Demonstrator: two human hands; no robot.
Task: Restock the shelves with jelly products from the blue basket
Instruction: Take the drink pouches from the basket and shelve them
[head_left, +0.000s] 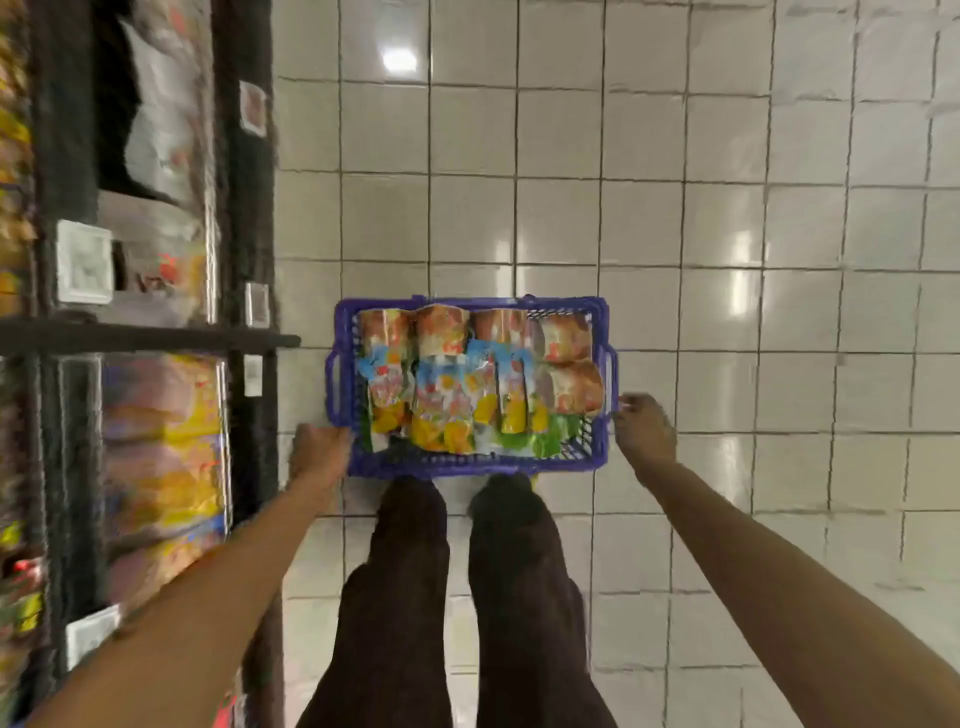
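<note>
The blue basket (597, 457) sits low over the tiled floor, just ahead of my feet. It is packed with jelly products: colourful pouches (447, 410) lie across the near half, and round jelly tubs (436, 327) line the far side and the right end. My left hand (319, 452) holds the basket's near left corner. My right hand (644, 431) holds the right rim by the side handle, fingers curled at the edge. Motion blur hides the fingertips.
A dark metal shelf unit (249, 208) stands on the left, holding bagged goods (161, 447) and white price tags (83, 260). One shelf board (156, 338) juts out toward the basket. White floor tiles (727, 208) spread ahead and to the right. My legs (457, 597) stand behind the basket.
</note>
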